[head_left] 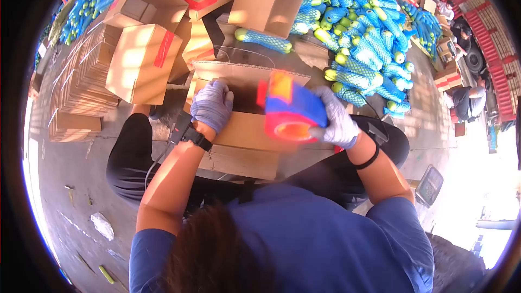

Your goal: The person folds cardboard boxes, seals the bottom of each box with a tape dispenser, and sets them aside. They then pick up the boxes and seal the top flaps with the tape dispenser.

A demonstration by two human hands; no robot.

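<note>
A blue and red tape dispenser [296, 103] with a roll in it is gripped by my right hand [337, 122], which wears a pale glove. The dispenser is slightly blurred and hangs over the right part of a cardboard box [249, 133] between my legs. That box stands with its top open and its flaps out; its inside looks dark. At the box's left edge, my gloved left hand [211, 106] has its fingers curled over the cardboard. The fingertips of that hand are partly hidden.
Other boxes [144, 62] with red tape stand ahead on the left, beside a stack of flattened cartons [81, 81]. A large pile of green vegetables in blue netting [363, 38] lies ahead right. A display unit [429, 185] is at my right; people [469, 100] sit farther off.
</note>
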